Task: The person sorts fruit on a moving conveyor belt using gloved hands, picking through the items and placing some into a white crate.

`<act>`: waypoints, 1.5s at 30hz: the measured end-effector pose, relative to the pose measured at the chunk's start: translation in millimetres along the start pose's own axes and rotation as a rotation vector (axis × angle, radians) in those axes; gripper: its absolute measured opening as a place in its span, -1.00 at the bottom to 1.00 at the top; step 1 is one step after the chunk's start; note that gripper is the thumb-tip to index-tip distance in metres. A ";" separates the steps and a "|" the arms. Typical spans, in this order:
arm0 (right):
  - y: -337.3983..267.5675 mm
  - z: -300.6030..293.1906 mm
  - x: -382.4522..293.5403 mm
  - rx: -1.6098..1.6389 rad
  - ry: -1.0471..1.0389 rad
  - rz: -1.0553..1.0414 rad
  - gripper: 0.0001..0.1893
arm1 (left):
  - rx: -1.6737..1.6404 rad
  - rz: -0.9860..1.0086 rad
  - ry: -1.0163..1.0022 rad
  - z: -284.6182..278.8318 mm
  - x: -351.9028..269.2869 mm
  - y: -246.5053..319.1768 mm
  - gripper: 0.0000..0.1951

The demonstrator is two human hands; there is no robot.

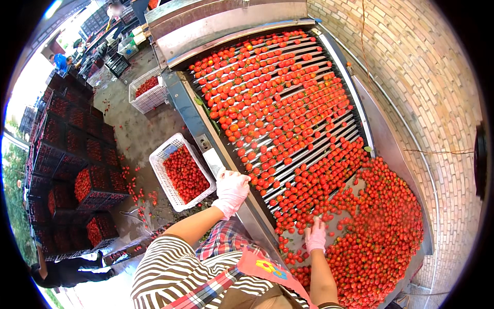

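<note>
My left hand [232, 190], in a pale pink glove, rests with curled fingers on the metal side rail [257, 216] of a roller conveyor; whether it grips the rail I cannot tell. In a like glove, my right hand [316, 236] reaches among small red tomatoes at the conveyor's lower end, over the metal tray; its fingertips are partly hidden and I cannot tell if it holds one. Rows of tomatoes [270, 100] lie between the metal rollers [305, 152]. A large heap of tomatoes [380, 231] fills the right part of the tray.
Left of the conveyor stand a white plastic crate [156, 162] of tomatoes and another white crate [154, 101] farther back. Dark stacked crates [58, 135] line the left, with loose tomatoes on the floor [135, 127]. A brick wall [436, 96] borders the right. People work far back.
</note>
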State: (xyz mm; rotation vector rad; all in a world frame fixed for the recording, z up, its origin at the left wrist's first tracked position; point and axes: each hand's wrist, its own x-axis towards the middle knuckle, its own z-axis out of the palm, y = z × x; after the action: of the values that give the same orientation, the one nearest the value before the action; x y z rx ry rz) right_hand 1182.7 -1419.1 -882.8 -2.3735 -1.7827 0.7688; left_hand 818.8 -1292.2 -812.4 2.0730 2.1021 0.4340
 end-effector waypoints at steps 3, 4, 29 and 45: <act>-38.6 -21.7 -35.1 0.072 -0.373 -0.117 -0.57 | -0.086 0.003 0.023 -6.6 -5.0 10.2 -0.83; -49.6 -23.3 -56.0 0.165 -0.401 -0.068 -0.55 | -0.125 0.045 0.080 -2.9 -3.8 6.7 -0.81; -44.5 31.4 -168.2 0.031 0.241 0.235 -0.53 | 0.361 -0.085 0.213 27.6 339.0 -90.8 -0.79; 23.0 54.0 -177.7 -0.043 0.211 0.030 -0.66 | -0.691 -0.501 0.233 -110.8 63.3 -202.5 -0.50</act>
State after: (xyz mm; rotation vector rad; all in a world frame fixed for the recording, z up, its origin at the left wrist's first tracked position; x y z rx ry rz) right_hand 1144.2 -1602.2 -876.7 -2.4095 -1.6997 0.4663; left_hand 590.1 -1239.4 -765.2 1.1192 2.0681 1.1512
